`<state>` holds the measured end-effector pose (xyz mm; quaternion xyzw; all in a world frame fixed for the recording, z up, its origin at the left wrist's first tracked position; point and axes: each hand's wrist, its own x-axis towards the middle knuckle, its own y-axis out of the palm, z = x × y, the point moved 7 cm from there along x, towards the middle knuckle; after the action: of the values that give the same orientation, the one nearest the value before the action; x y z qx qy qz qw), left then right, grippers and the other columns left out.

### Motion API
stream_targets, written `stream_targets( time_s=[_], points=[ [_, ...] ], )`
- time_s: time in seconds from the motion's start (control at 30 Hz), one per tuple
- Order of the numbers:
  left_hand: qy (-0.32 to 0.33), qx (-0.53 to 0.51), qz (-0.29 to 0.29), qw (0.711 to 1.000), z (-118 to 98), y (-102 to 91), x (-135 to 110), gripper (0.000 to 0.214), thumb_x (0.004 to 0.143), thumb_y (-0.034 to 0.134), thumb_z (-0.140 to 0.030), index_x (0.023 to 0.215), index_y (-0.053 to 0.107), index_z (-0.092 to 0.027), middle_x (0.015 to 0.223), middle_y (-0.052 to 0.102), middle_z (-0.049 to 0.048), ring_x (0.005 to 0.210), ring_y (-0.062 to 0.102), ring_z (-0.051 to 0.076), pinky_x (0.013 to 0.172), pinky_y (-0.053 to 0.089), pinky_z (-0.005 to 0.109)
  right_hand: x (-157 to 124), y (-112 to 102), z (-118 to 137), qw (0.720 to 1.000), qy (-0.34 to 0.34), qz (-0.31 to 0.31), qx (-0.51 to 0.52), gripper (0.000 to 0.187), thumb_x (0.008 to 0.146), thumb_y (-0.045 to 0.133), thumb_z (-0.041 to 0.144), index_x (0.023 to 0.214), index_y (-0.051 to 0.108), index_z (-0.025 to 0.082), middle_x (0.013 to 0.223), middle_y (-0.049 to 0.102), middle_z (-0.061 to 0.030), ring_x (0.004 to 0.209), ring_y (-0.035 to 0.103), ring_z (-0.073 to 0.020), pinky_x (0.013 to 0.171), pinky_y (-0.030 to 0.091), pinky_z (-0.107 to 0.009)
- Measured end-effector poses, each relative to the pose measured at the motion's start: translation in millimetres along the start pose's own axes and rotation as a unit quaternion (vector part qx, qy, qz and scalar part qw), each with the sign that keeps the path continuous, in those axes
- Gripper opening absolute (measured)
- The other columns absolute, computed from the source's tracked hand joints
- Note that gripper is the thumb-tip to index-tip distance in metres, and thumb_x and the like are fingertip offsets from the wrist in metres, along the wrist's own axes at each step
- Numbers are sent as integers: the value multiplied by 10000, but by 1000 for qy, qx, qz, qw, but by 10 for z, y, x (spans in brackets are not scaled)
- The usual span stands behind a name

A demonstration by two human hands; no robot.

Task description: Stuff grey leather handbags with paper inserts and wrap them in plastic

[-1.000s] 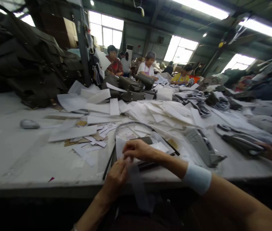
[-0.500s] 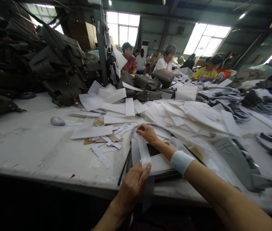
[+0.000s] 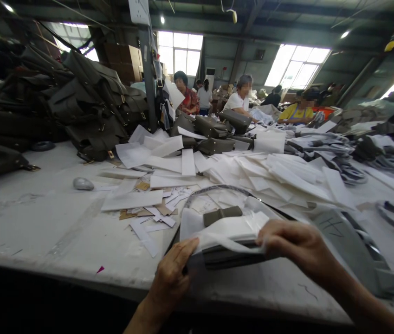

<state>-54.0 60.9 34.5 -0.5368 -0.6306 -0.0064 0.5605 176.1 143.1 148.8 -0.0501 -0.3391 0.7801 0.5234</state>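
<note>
A dark olive handbag (image 3: 231, 256) lies on the worktable near its front edge, with a white foam sheet (image 3: 233, 227) over its upper face. Its wrapped handle (image 3: 214, 188) arches behind, and an olive flap (image 3: 222, 215) shows beyond the sheet. Along the near side a narrow white packing strip (image 3: 233, 242) runs between my hands. My left hand (image 3: 173, 268) is closed on its left end, thumb and fingers pressed against the bag's corner. Closed at the other end is my right hand (image 3: 289, 241), slightly blurred; its fingertips are partly hidden.
White foam sheets (image 3: 287, 174) pile up behind the bag, with paper and card scraps (image 3: 155, 213) to the left. Olive bags (image 3: 95, 102) are heaped at the far left. A grey panel (image 3: 346, 246) lies at right, a computer mouse (image 3: 83, 183) at left. Several people work beyond.
My right hand has moved from the bag's far side to its near right end, drawing the white strip across. My left hand has shifted slightly left. The foam sheet and olive flap are now more exposed.
</note>
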Motion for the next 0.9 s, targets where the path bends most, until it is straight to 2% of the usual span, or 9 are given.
stream_targets(
  time_s=[0.13,0.27,0.43,0.53,0.63,0.7,0.77,0.83,0.9],
  points=[
    [30,1,18,999,13,-2,3,579,809,431,19,1359,503,-149,1192,673,108,1149,624,175,991,532,295,-140,-100,-73,995,47,-90,0,277,815,702,441,677,699,201,568,627,-15,463,544,-128,441,449,-227],
    [87,36,24,995,-89,140,-113,515,866,389,10,1340,533,-127,1179,672,130,1192,596,197,1028,514,353,586,-8,-211,978,105,-111,143,311,763,755,469,776,691,165,629,657,3,357,406,-44,308,305,-168],
    [97,59,14,993,-125,224,-215,505,927,330,-12,1380,509,-144,1181,664,131,1226,570,199,1032,511,371,1510,574,-539,953,212,-23,217,229,769,778,299,701,632,136,608,660,-15,491,618,-103,479,552,-197],
    [99,70,20,992,-126,227,-222,496,936,340,-19,1387,503,-145,1184,663,132,1222,573,197,1037,506,367,1754,963,-830,944,260,-22,201,201,806,740,195,680,598,131,559,624,-13,520,642,-111,506,568,-188],
    [93,67,16,993,-125,216,-222,489,928,345,-12,1373,512,-127,1172,669,137,1208,583,197,1039,504,359,1815,1183,-961,943,271,-6,195,123,790,749,164,839,652,107,748,689,-62,570,663,-115,508,577,-197],
    [82,57,7,995,-115,210,-230,497,912,357,-2,1365,518,-124,1158,676,134,1195,592,198,1037,505,353,1755,1108,-886,946,258,4,194,298,783,761,199,1051,654,125,1016,696,-112,659,691,-139,532,598,-238],
    [70,40,-5,997,-93,194,-237,526,890,354,10,1371,512,-134,1146,682,128,1183,600,197,1032,509,351,1592,799,-647,963,205,-5,175,401,800,751,282,1165,634,162,1158,659,-123,752,702,-163,555,599,-251],
    [58,17,-13,998,-60,158,-230,546,877,348,0,1382,501,-139,1160,677,132,1181,604,200,1022,516,351,1273,365,-286,983,121,-5,136,336,839,704,390,1079,687,156,1028,696,-103,773,696,-169,574,577,-225],
    [36,-3,-9,999,-1,102,-201,541,873,373,-20,1385,497,-144,1192,667,132,1184,605,198,1014,519,334,761,100,-12,983,103,97,113,325,883,634,461,891,741,154,768,700,-72,637,662,-147,573,554,-226]
  ],
)
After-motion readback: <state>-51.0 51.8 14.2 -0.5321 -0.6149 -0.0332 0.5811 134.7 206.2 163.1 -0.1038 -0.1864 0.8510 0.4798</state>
